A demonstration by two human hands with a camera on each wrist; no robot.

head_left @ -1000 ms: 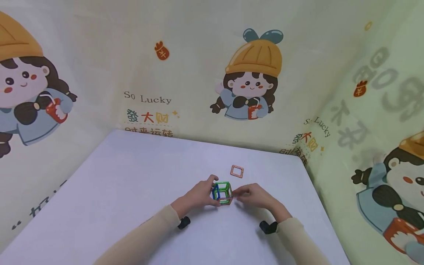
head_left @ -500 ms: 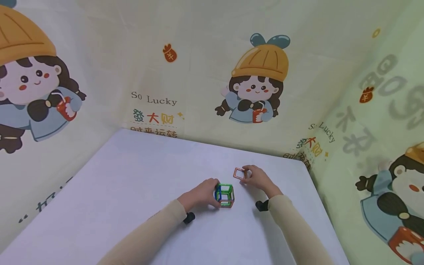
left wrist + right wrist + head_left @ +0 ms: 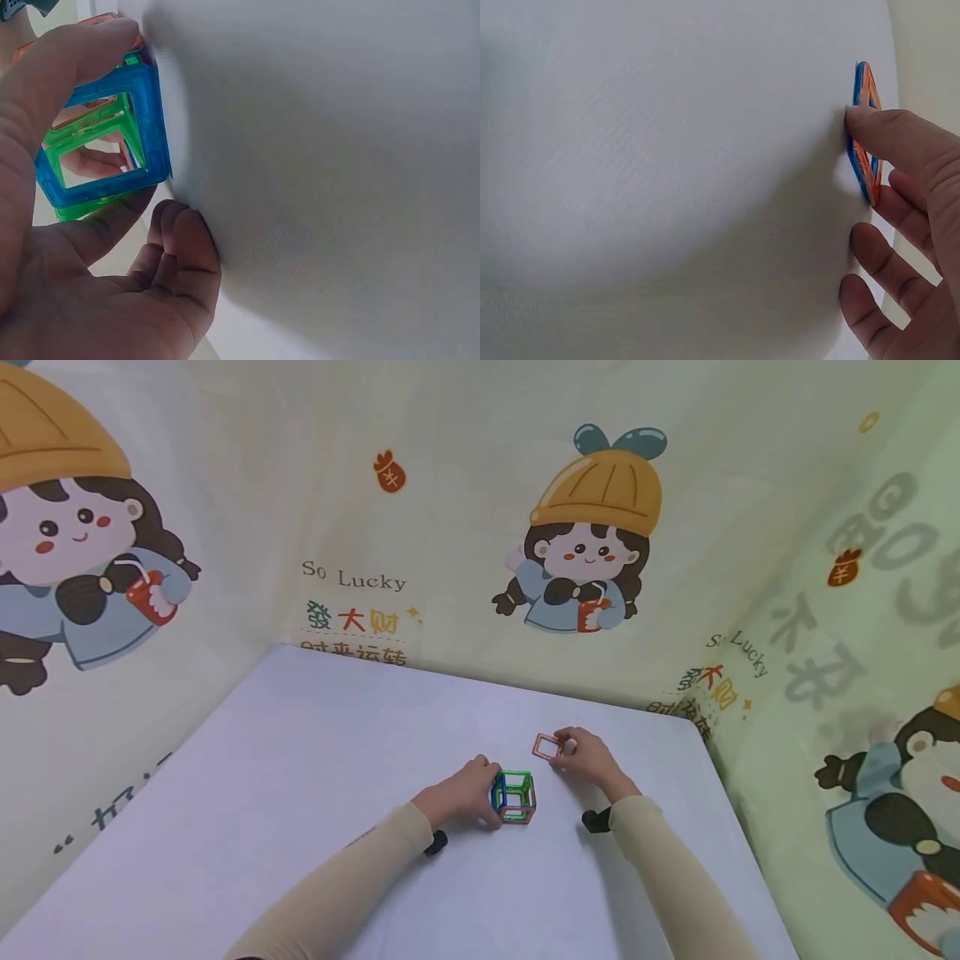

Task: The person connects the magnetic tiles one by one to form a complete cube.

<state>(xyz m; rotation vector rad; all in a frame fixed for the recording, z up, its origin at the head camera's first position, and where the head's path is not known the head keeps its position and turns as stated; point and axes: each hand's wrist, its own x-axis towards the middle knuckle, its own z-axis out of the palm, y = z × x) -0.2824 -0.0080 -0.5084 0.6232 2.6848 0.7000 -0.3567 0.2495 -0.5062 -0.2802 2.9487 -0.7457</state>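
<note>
A small cube of square magnetic tiles [image 3: 516, 772], green, blue and orange, stands on the white table. My left hand [image 3: 468, 789] grips its left side between thumb and fingers. In the left wrist view, a blue magnetic tile [image 3: 155, 124] forms the near face, with green tiles behind it. Farther back and to the right, my right hand [image 3: 591, 755] pinches the edge of an orange magnetic tile [image 3: 537, 745]. The right wrist view shows a blue tile [image 3: 859, 79] flat against this orange one, both low at the table surface, with the thumb on the near edge.
The white table [image 3: 337, 735] is backed by a cream cloth wall [image 3: 450, 485] printed with cartoon figures and lettering. Another printed cloth wall [image 3: 795, 760] borders the right side. A dark wrist mount [image 3: 596, 821] sits under the right wrist.
My right hand has left the cube's right side, moved back to the orange tile and taken hold of its right edge. The left hand stays on the cube. The head view has shifted slightly.
</note>
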